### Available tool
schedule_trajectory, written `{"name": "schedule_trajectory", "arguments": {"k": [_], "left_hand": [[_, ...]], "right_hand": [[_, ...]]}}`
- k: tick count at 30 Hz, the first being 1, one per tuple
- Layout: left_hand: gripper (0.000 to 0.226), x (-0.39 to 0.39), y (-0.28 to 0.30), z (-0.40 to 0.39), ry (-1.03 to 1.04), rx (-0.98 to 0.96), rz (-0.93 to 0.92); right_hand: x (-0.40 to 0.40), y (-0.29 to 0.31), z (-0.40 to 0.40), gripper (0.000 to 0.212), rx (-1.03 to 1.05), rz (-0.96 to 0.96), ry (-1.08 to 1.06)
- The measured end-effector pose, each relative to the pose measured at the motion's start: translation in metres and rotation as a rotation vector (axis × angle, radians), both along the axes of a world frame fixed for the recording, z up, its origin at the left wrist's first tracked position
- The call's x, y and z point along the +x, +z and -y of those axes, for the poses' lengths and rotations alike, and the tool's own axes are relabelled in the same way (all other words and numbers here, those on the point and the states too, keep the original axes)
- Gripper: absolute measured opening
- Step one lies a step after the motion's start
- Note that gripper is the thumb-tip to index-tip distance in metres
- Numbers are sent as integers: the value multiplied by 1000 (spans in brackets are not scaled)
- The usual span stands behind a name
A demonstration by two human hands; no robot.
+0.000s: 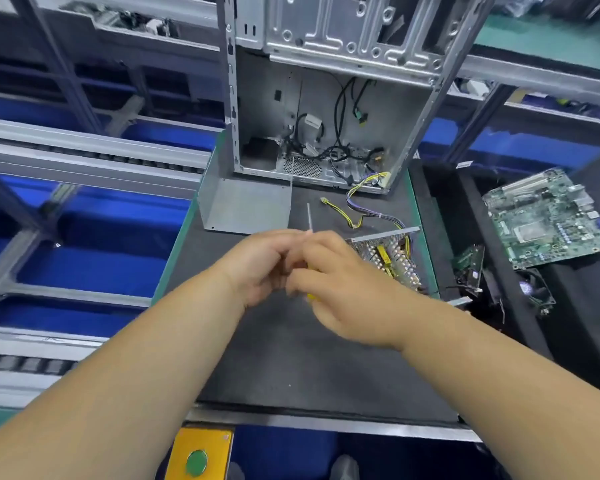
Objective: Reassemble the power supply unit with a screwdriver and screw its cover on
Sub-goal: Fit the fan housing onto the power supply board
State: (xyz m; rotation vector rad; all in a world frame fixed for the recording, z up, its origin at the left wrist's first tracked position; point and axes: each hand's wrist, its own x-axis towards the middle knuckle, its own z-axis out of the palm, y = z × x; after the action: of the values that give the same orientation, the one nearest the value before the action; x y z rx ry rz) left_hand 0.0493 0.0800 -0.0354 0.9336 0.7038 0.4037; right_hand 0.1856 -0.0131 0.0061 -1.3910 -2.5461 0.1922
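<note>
Both hands meet mid-counter [291, 358] over the black mat: right hand [343, 292] grip clenched round the yellow handle of the screwdriver [310, 220], shaft poking up and away past the knuckles, while the left hand [260, 268] has fingers curled in at the shaft base, probably seating a screw or steadying the tool, but what it pinches is hidden. The open power supply unit [388, 254] lies just right of the hands, boards and wires exposed. Its cover [246, 209] stands apart at back-left before the PC case [326, 98], so assembly looks barely started.
</note>
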Motion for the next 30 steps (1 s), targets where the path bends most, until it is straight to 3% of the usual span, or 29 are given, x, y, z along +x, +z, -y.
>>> {"name": "schedule_trajectory", "arguments": {"k": [5,9,12,17,20,22,24,27,30], "left_hand": [[12,-21,-25,-10,131,218,-307],[17,-25,-51,-17,-11,712,-896],[24,-19,-59,-14,-94,900,-1089],[35,-7,-57,-4,-109,1167,-1125],[36,7,-47,6,-28,1258,-791],[35,22,-38,10,-85,1336,-544],[43,38,-34,16,-175,1430,-421],[54,57,-39,20,-218,1555,-499],[66,66,-44,11,-179,1531,-630]], "right_hand": [[12,-13,-5,51,-108,-87,-131],[27,-19,-12,46,-127,-102,-275],[36,-21,-13,45,-144,-90,-402],[65,-7,-8,37,-211,-4,-831],[82,3,2,66,-427,162,-1053],[87,5,10,89,-594,270,-1105],[88,4,16,102,-745,310,-1114],[82,0,23,110,-810,377,-1109],[73,-6,21,113,-759,465,-1134]]}}
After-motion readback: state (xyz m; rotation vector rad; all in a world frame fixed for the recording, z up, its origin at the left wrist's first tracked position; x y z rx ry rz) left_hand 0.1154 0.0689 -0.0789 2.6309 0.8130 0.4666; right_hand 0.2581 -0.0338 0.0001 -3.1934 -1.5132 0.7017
